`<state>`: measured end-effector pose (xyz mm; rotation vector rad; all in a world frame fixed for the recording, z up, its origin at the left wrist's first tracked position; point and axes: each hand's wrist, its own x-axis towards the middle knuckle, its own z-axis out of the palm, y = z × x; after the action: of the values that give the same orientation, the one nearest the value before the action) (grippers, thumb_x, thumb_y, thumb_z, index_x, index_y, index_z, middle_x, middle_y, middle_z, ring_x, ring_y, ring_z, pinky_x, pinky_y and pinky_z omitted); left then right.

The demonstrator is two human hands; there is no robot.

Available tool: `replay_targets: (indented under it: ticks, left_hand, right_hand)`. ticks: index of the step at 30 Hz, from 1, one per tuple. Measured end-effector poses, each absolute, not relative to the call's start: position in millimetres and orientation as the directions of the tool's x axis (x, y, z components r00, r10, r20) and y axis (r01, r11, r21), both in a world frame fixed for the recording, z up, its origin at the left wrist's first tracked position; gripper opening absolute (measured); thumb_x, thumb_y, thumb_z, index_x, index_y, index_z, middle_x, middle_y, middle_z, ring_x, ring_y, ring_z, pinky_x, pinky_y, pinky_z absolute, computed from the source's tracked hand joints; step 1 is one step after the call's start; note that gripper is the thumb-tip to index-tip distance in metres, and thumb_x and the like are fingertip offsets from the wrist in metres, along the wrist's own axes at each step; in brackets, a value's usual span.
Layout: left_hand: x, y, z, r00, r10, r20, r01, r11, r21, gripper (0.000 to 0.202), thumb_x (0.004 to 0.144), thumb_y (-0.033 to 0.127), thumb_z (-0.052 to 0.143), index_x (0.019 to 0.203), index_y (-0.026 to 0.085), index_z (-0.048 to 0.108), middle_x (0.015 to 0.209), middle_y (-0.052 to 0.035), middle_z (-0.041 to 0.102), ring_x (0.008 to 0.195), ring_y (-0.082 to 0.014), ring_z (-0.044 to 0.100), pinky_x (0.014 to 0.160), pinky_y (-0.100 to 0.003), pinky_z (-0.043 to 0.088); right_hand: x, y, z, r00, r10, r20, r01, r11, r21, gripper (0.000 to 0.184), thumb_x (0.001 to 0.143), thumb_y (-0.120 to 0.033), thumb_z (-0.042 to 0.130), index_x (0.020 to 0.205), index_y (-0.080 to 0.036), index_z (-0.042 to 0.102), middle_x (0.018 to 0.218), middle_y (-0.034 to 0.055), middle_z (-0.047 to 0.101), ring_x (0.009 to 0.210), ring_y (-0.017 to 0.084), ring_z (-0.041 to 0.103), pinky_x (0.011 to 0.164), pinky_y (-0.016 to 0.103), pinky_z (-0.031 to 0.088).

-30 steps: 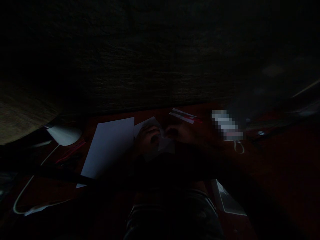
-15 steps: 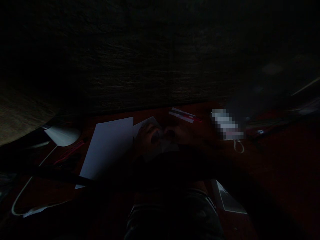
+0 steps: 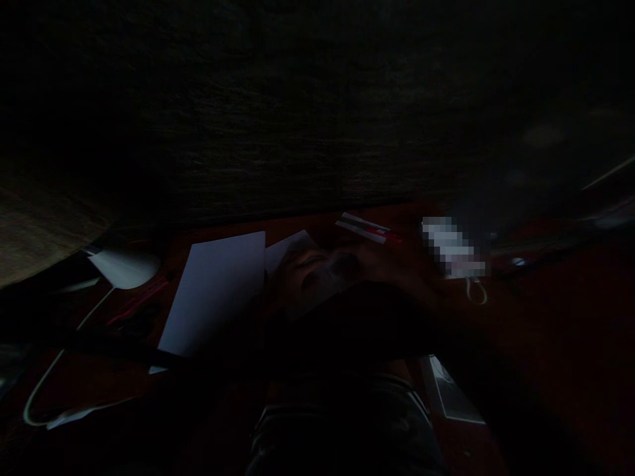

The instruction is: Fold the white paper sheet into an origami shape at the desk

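Observation:
The scene is very dark. My left hand (image 3: 302, 277) lies on a small folded sheet of white paper (image 3: 285, 252), and my right hand (image 3: 352, 268) meets it from the right at the paper's middle. Shadow hides the fingers, so I cannot tell whether either hand grips the paper. A larger white sheet (image 3: 213, 294) lies just left of my left hand, apart from it. Beyond my right hand is a red and white pen-like item (image 3: 364, 229).
A dark red tabletop (image 3: 536, 311) holds a pixelated white object (image 3: 451, 246) with a looped cord at the right. A white cable (image 3: 42, 403) curves along the lower left. A white rounded shade (image 3: 123, 270) sits at the left, with a white card (image 3: 451, 396) at the bottom right.
My hands have drawn closer and lie flatter over the small paper. The folded paper's visible part has shifted slightly, while the larger sheet stays in place.

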<state>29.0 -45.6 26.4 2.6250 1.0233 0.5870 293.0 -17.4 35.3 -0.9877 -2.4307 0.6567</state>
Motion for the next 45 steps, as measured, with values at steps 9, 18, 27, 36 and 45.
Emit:
replay_targets:
  ticks: [9, 18, 27, 36, 45]
  left_hand:
    - [30, -46, 26, 0.671, 0.705, 0.231, 0.608, -0.701, 0.372, 0.048, 0.098, 0.029, 0.057, 0.146, 0.025, 0.059, 0.152, -0.0097, 0.057, 0.139, -0.0321, 0.053, 0.121, -0.052, 0.039]
    - [26, -43, 18, 0.638, 0.736, 0.228, 0.614, -0.664, 0.427, 0.048, 0.096, 0.03, 0.061, 0.144, 0.025, 0.06, 0.157, -0.0113, 0.051, 0.141, -0.0346, 0.05, 0.119, -0.056, 0.042]
    - [23, -39, 17, 0.647, 0.73, 0.22, 0.605, -0.668, 0.433, 0.047, 0.096, 0.033, 0.061, 0.143, 0.025, 0.061, 0.157, -0.0109, 0.051, 0.142, -0.0332, 0.049, 0.12, -0.054, 0.041]
    - [20, -39, 19, 0.661, 0.725, 0.193, 0.594, -0.663, 0.455, 0.048, 0.097, 0.033, 0.059, 0.145, 0.026, 0.06, 0.159, -0.0104, 0.049, 0.146, -0.0332, 0.046, 0.123, -0.054, 0.039]
    - [20, -38, 18, 0.672, 0.709, 0.213, 0.576, -0.682, 0.451, 0.049, 0.098, 0.037, 0.059, 0.145, 0.026, 0.059, 0.158, -0.0098, 0.05, 0.145, -0.0334, 0.046, 0.123, -0.053, 0.039]
  right_hand:
    - [297, -10, 26, -0.644, 0.728, 0.237, 0.513, 0.64, -0.572, 0.038, 0.079, -0.018, 0.082, 0.116, -0.028, 0.079, 0.128, 0.0072, 0.074, 0.116, 0.029, 0.07, 0.1, 0.045, 0.056]
    - [297, -9, 25, -0.685, 0.685, 0.249, 0.466, 0.674, -0.573, 0.032, 0.083, -0.015, 0.08, 0.112, -0.028, 0.082, 0.127, 0.0081, 0.073, 0.115, 0.027, 0.07, 0.099, 0.046, 0.057]
    - [298, -9, 25, -0.693, 0.682, 0.234, 0.449, 0.662, -0.6, 0.027, 0.083, -0.016, 0.08, 0.107, -0.028, 0.084, 0.129, 0.0065, 0.072, 0.117, 0.027, 0.068, 0.102, 0.042, 0.055]
    - [297, -10, 26, -0.69, 0.692, 0.212, 0.465, 0.648, -0.603, 0.025, 0.081, -0.016, 0.083, 0.102, -0.029, 0.084, 0.128, 0.0056, 0.072, 0.117, 0.028, 0.069, 0.1, 0.043, 0.056]
    - [296, -11, 27, -0.683, 0.698, 0.216, 0.448, 0.633, -0.631, 0.019, 0.084, -0.018, 0.082, 0.1, -0.027, 0.084, 0.128, 0.007, 0.071, 0.117, 0.028, 0.068, 0.101, 0.042, 0.056]
